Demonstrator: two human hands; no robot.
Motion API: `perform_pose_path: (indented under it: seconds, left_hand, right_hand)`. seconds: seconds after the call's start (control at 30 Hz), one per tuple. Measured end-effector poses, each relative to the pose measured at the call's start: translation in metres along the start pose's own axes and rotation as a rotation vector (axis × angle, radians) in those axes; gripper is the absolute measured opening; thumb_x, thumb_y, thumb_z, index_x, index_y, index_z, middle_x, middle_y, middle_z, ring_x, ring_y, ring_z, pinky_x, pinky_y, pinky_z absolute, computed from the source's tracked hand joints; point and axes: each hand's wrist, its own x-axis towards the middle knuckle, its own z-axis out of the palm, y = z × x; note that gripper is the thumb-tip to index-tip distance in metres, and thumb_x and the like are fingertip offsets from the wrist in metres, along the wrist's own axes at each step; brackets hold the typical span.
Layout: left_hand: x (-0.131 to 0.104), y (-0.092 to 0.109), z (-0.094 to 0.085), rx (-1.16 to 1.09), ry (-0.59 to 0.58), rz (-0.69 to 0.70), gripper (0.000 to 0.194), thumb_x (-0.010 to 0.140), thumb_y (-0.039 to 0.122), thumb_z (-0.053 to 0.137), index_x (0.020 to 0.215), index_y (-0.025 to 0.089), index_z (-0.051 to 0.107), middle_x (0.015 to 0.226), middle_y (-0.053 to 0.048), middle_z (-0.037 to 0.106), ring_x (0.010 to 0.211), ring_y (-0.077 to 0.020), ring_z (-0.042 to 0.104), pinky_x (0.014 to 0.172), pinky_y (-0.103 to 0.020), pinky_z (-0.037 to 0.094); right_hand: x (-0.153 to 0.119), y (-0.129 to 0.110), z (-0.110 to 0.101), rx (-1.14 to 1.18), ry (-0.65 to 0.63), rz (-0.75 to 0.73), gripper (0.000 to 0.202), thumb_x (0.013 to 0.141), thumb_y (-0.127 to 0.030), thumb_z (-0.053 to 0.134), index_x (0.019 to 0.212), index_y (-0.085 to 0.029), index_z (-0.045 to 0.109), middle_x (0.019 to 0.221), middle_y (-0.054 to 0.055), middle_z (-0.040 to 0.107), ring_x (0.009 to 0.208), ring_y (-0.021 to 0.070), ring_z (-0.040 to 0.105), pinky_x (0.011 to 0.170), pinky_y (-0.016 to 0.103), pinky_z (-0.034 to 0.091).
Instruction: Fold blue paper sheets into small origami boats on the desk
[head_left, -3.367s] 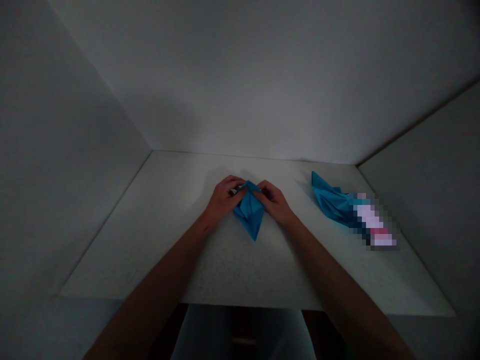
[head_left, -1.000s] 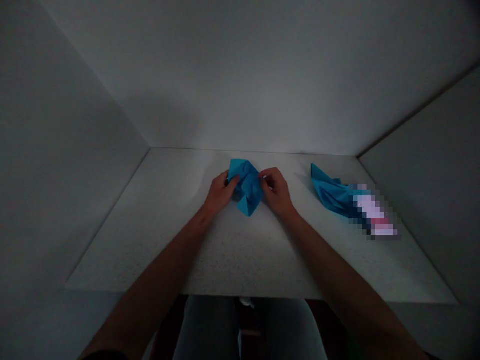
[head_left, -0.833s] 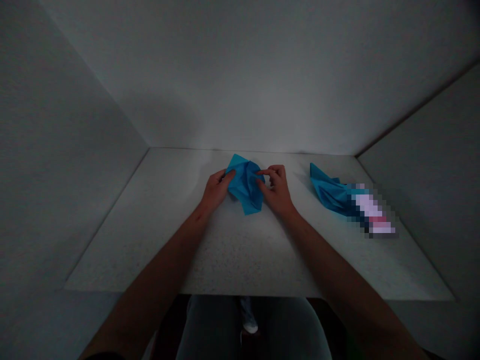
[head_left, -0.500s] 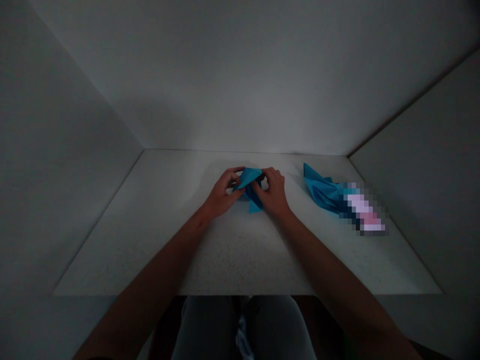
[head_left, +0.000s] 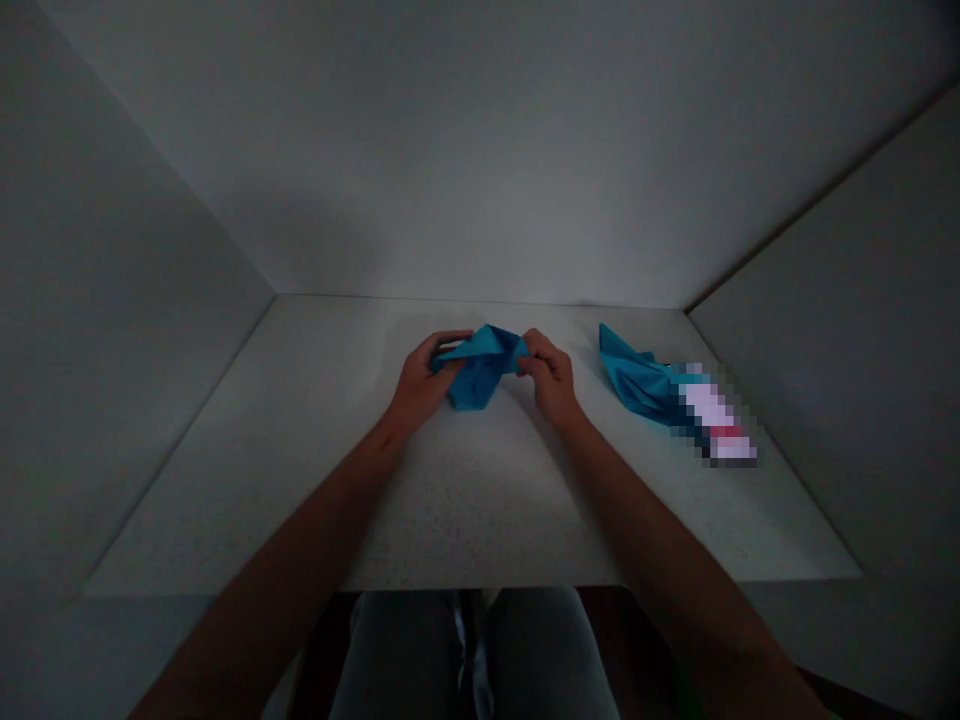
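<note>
A piece of folded blue paper (head_left: 480,375) is held up between my two hands near the back of the table. My left hand (head_left: 426,378) grips its left side, with the fingers behind and the thumb in front. At the right end, my right hand (head_left: 550,372) pinches a corner between thumb and fingers. The paper has a raised peak on top and a flap hanging down in front. Off to the right lies another folded blue paper shape (head_left: 637,385) with a pointed upright tip, touched by neither hand.
A pixelated, blurred patch (head_left: 716,415) covers a pinkish-white thing against the second paper shape. The pale table (head_left: 450,520) meets white walls at the back and both sides. My legs (head_left: 472,650) are below its front edge.
The paper between my hands is spread wider and its front flap now hangs lower left. My left hand has shifted left, and my right thumb has come out from the middle to the right corner.
</note>
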Motion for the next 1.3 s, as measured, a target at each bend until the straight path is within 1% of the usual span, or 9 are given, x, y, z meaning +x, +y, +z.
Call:
perform_pose_path:
  seconds: [0.1, 0.2, 0.43, 0.57, 0.83, 0.97, 1.03, 1.1, 1.3]
  left_hand:
    - [0.004, -0.002, -0.003, -0.008, 0.129, -0.095, 0.038, 0.09, 0.057, 0.081, 0.102, 0.021, 0.078, 0.091, -0.005, 0.079, 0.083, -0.0226, 0.075, 0.073, -0.034, 0.062]
    - [0.008, -0.004, -0.006, -0.148, 0.178, -0.166, 0.045, 0.082, 0.062, 0.087, 0.096, 0.021, 0.076, 0.086, -0.004, 0.077, 0.078, -0.0224, 0.074, 0.069, -0.034, 0.062]
    - [0.011, 0.002, -0.016, -0.378, 0.064, -0.254, 0.057, 0.083, 0.067, 0.087, 0.114, 0.021, 0.076, 0.103, -0.012, 0.083, 0.11, -0.0371, 0.079, 0.095, -0.051, 0.068]
    - [0.017, 0.0, -0.025, -0.416, 0.093, -0.271, 0.058, 0.088, 0.063, 0.084, 0.126, 0.021, 0.074, 0.12, -0.015, 0.081, 0.128, -0.039, 0.074, 0.109, -0.057, 0.064]
    - [0.023, -0.013, -0.039, -0.294, 0.202, -0.249, 0.056, 0.085, 0.062, 0.088, 0.12, 0.02, 0.075, 0.114, -0.016, 0.083, 0.122, -0.0381, 0.077, 0.102, -0.052, 0.068]
    - [0.022, -0.009, -0.035, -0.343, 0.204, -0.2, 0.063, 0.087, 0.068, 0.084, 0.128, 0.022, 0.071, 0.127, -0.017, 0.08, 0.13, -0.0368, 0.074, 0.108, -0.053, 0.065]
    - [0.021, -0.007, -0.034, -0.37, 0.196, -0.211, 0.064, 0.089, 0.069, 0.082, 0.131, 0.023, 0.07, 0.13, -0.016, 0.079, 0.132, -0.0373, 0.072, 0.109, -0.054, 0.064]
    - [0.022, -0.005, -0.034, -0.389, 0.185, -0.242, 0.064, 0.088, 0.069, 0.083, 0.131, 0.022, 0.071, 0.129, -0.016, 0.079, 0.132, -0.0378, 0.072, 0.108, -0.054, 0.065]
    - [0.024, -0.005, -0.041, -0.371, 0.171, -0.288, 0.058, 0.088, 0.066, 0.084, 0.126, 0.023, 0.073, 0.122, -0.014, 0.081, 0.124, -0.0339, 0.076, 0.105, -0.05, 0.066]
  right_hand:
    - [0.003, 0.009, -0.005, 0.139, 0.005, 0.176, 0.04, 0.09, -0.056, 0.055, 0.066, -0.027, 0.042, 0.072, 0.002, 0.042, 0.069, 0.0207, 0.048, 0.065, 0.037, 0.047]
    - [0.009, 0.015, -0.012, 0.209, 0.094, 0.27, 0.044, 0.089, -0.066, 0.052, 0.074, -0.028, 0.037, 0.072, 0.001, 0.037, 0.068, 0.0211, 0.048, 0.062, 0.036, 0.047]
    - [0.018, 0.037, -0.019, 0.229, 0.374, 0.368, 0.051, 0.095, -0.072, 0.056, 0.08, -0.028, 0.035, 0.072, -0.001, 0.035, 0.068, 0.0202, 0.048, 0.059, 0.032, 0.047]
    - [0.02, 0.045, -0.026, 0.18, 0.438, 0.383, 0.055, 0.095, -0.079, 0.052, 0.084, -0.028, 0.036, 0.073, -0.002, 0.036, 0.066, 0.019, 0.046, 0.055, 0.03, 0.044]
    - [0.019, 0.028, -0.033, 0.165, 0.416, 0.453, 0.057, 0.089, -0.082, 0.068, 0.099, -0.032, 0.044, 0.078, -0.004, 0.052, 0.071, 0.0172, 0.056, 0.057, 0.026, 0.047]
    - [0.013, 0.016, -0.015, 0.2, 0.139, 0.492, 0.058, 0.083, -0.078, 0.079, 0.105, -0.031, 0.052, 0.089, -0.002, 0.065, 0.081, 0.018, 0.065, 0.065, 0.029, 0.057]
    - [0.011, 0.014, -0.008, 0.206, -0.027, 0.486, 0.057, 0.081, -0.076, 0.081, 0.1, -0.028, 0.057, 0.088, -0.001, 0.066, 0.081, 0.0181, 0.066, 0.069, 0.031, 0.059]
    - [0.01, 0.014, -0.006, 0.217, -0.093, 0.454, 0.055, 0.083, -0.077, 0.079, 0.094, -0.027, 0.059, 0.083, -0.001, 0.064, 0.077, 0.017, 0.064, 0.069, 0.031, 0.058]
    - [0.016, 0.017, -0.026, 0.164, 0.098, 0.375, 0.051, 0.091, -0.077, 0.07, 0.097, -0.029, 0.054, 0.074, -0.005, 0.05, 0.066, 0.0145, 0.052, 0.061, 0.027, 0.049]
